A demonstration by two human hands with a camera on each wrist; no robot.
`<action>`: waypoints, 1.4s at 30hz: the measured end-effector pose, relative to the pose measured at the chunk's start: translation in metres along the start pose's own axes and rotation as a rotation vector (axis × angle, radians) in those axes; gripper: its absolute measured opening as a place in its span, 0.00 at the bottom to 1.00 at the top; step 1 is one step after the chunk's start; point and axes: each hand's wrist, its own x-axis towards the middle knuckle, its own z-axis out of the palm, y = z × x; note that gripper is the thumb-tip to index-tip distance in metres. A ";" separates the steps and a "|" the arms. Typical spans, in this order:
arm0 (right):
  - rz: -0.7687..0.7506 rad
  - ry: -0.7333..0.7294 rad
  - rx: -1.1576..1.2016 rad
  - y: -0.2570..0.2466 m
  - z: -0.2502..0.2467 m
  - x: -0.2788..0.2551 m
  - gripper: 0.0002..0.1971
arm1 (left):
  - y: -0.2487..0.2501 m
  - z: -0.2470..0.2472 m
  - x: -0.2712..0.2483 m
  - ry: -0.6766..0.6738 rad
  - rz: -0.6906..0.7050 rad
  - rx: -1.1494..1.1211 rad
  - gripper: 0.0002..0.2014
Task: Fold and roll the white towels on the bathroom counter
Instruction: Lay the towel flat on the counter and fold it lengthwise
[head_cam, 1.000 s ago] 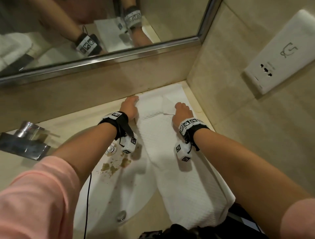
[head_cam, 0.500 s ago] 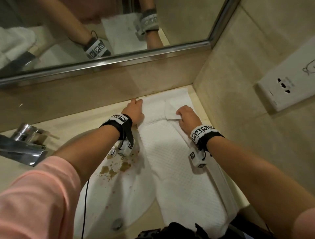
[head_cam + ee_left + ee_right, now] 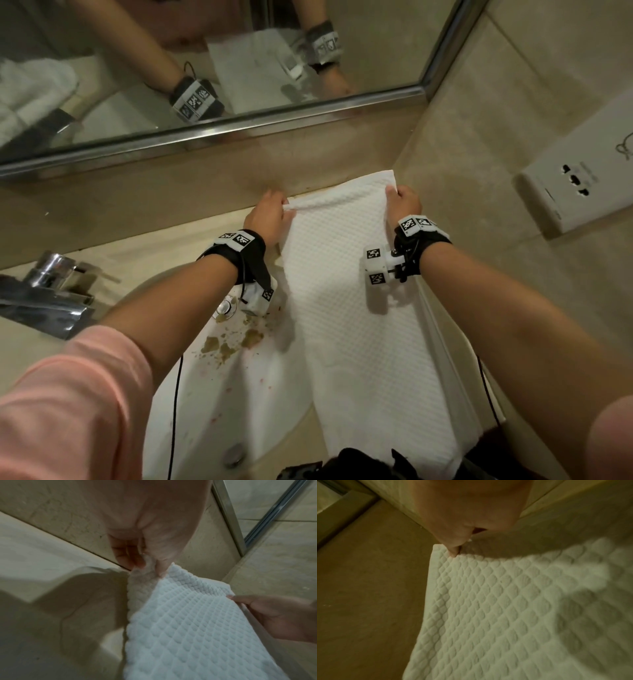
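A long white waffle-textured towel (image 3: 359,325) lies lengthwise on the counter's right side, its near end hanging over the front edge. My left hand (image 3: 270,214) pinches the far left corner of the towel (image 3: 180,622), thumb and fingers closed on the fabric. My right hand (image 3: 402,202) pinches the far right corner, lifted slightly off the counter near the side wall. In the right wrist view the towel (image 3: 496,608) spreads below my right hand (image 3: 455,550), whose fingertip presses its corner. The far edge is raised and lightly bunched between both hands.
A white sink basin (image 3: 239,394) with brown stains sits left of the towel, a chrome faucet (image 3: 48,294) further left. A mirror (image 3: 205,68) runs along the back wall. A white wall socket (image 3: 579,185) is on the right wall. Another white towel shows in the mirror's reflection (image 3: 30,89).
Both hands moved from resting on a loose fold to the far corners, spread apart, and lifted the towel's far end flat toward the back wall.
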 end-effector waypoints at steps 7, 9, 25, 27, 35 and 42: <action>0.074 -0.027 0.037 0.007 0.002 0.025 0.14 | 0.001 -0.002 0.009 0.004 -0.007 0.072 0.17; 0.093 -0.115 -0.012 0.010 0.006 0.025 0.13 | -0.004 0.002 0.011 -0.016 -0.034 0.117 0.16; 0.201 0.045 0.009 0.007 0.047 0.039 0.09 | -0.020 0.017 0.009 0.150 -0.136 -0.049 0.11; 0.173 0.088 0.023 0.010 0.052 0.036 0.07 | -0.022 0.018 0.009 0.153 -0.128 -0.058 0.10; 0.137 0.137 0.225 0.012 0.050 0.034 0.06 | -0.015 0.017 0.008 0.144 -0.204 -0.072 0.11; 0.091 -0.006 0.290 -0.007 0.043 0.044 0.10 | -0.017 0.009 0.009 0.244 -0.335 -0.282 0.19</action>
